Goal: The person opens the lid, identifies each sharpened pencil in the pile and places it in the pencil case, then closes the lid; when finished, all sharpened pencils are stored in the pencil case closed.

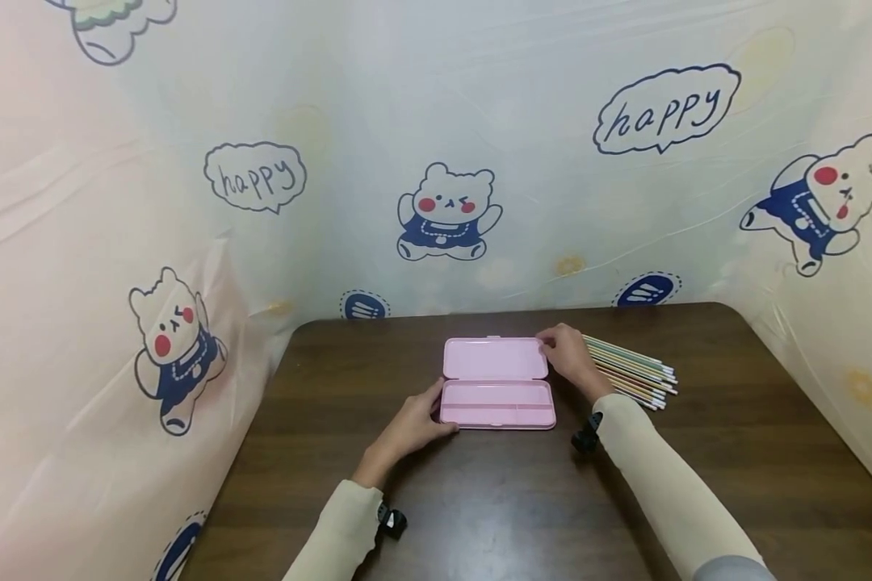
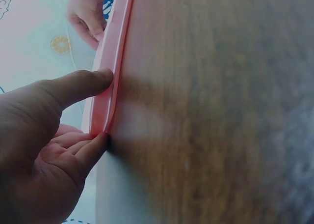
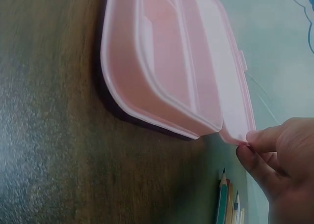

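Note:
A pink pencil case lies on the table with its lid folded back, away from the person. Inside its base are dividers, and no contents show there. My left hand holds the left end of the base, thumb on the front wall and fingers at the corner, as the left wrist view shows. At the lid's right edge, my right hand pinches the rim between thumb and fingers. Just right of that hand lies a bundle of pencils.
The brown wooden table carries the case and the pencils. Behind and at both sides hangs a pale curtain printed with bears and speech bubbles. Small black cameras sit on both wrists.

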The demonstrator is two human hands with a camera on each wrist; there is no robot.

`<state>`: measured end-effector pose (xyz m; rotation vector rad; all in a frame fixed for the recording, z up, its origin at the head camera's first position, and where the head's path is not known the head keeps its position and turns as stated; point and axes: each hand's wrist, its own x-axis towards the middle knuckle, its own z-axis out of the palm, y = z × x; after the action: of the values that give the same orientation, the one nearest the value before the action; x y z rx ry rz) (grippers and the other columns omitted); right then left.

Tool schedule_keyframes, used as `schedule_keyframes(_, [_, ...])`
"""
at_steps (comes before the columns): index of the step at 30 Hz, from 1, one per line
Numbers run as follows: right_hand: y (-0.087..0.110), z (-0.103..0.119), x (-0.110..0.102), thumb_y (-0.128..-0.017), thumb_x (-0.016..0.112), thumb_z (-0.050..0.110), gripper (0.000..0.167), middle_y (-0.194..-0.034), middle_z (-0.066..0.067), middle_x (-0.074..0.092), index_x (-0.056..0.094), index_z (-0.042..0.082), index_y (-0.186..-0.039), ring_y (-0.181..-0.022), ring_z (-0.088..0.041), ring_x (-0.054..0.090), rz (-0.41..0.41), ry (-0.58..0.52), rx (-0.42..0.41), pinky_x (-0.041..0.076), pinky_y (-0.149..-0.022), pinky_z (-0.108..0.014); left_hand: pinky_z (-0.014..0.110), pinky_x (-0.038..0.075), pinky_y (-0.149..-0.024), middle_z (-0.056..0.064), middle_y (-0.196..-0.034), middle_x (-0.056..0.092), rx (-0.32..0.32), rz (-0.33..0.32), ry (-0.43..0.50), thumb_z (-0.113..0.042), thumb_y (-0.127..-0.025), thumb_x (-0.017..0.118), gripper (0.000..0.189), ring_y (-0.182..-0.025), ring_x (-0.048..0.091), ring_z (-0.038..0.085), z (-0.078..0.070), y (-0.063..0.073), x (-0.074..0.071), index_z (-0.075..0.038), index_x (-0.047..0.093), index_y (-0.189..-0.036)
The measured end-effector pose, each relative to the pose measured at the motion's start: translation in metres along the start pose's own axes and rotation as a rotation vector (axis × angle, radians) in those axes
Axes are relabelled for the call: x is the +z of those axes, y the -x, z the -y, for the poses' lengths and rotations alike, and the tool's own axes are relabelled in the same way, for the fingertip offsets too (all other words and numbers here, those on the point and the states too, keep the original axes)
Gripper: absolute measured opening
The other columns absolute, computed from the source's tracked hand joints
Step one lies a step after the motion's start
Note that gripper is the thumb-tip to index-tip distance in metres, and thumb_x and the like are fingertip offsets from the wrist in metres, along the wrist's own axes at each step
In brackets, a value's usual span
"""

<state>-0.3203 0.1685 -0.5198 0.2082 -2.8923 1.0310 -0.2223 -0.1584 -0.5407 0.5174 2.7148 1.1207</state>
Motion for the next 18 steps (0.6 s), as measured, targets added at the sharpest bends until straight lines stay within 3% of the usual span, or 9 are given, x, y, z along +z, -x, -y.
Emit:
schedule_keyframes(4, [0.002,-0.001,-0.008,-0.105,0.065,0.007,0.027,-0.126,-0.024,0.069,0.074,-0.001,-0.130,-0.108,-0.036,0.067,0.020,-0.035,-0.023,0.063,-0.094,-0.050,0.046,0.048,-0.118,0.024,-0.168,0.040,0.005,-0.007,0.003,-0.022,-0.091,0.087,0.096,-0.149,0.052,0.035,0.000,-0.001,0.001,0.004,0.030,-0.165])
schedule_keyframes(9, [0.007,-0.007,-0.036,-0.106,0.064,0.009,0.027,-0.128,-0.023,0.072,0.074,0.001,-0.129,-0.107,-0.035,0.071,0.052,-0.074,-0.087,0.064,-0.089,-0.050,0.046,0.046,-0.120,0.022,-0.169,0.039,-0.003,-0.003,-0.019,-0.026,-0.092,0.087,0.097,-0.151,0.050,0.034,-0.002,-0.001,0.003,0.001,0.031,-0.166])
schedule_keyframes(18, [0.039,-0.012,-0.092,-0.106,0.065,0.011,0.025,-0.122,-0.022,0.077,0.075,0.001,-0.127,-0.105,-0.035,0.073,0.050,-0.025,-0.165,0.061,-0.094,-0.057,0.046,0.047,-0.119,0.019,-0.169,0.039,-0.009,-0.007,-0.045,-0.030,-0.093,0.086,0.097,-0.152,0.049,0.032,0.000,0.000,0.002,-0.003,0.030,-0.167])
